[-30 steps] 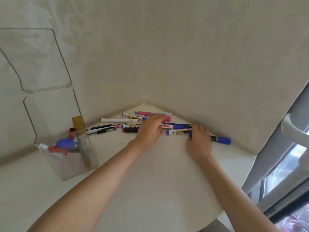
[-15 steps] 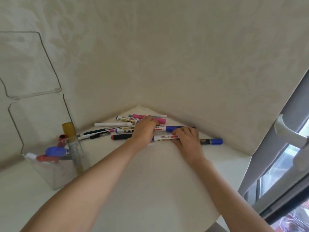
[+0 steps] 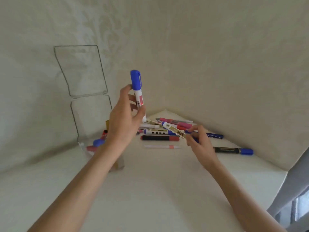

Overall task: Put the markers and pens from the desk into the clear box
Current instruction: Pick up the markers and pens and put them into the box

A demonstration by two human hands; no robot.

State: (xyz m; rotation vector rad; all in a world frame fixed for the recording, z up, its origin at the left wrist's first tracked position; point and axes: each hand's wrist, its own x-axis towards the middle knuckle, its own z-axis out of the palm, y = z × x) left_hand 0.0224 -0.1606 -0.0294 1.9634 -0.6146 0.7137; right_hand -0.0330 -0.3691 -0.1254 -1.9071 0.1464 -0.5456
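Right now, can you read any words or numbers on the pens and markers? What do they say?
No words or numbers can be read here.
Blue-capped marker in the left hand: red patch and dark print, too blurred.
Gold-labelled marker in the right hand: dark marks, too blurred.
White marker with dark squares on the desk: no letters clear.
Black marker with blue cap: label too small.

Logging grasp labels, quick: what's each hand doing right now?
Left hand: closed on a blue-capped marker, held upright above the desk.
Right hand: closed on a beige marker, lifted at a slant.
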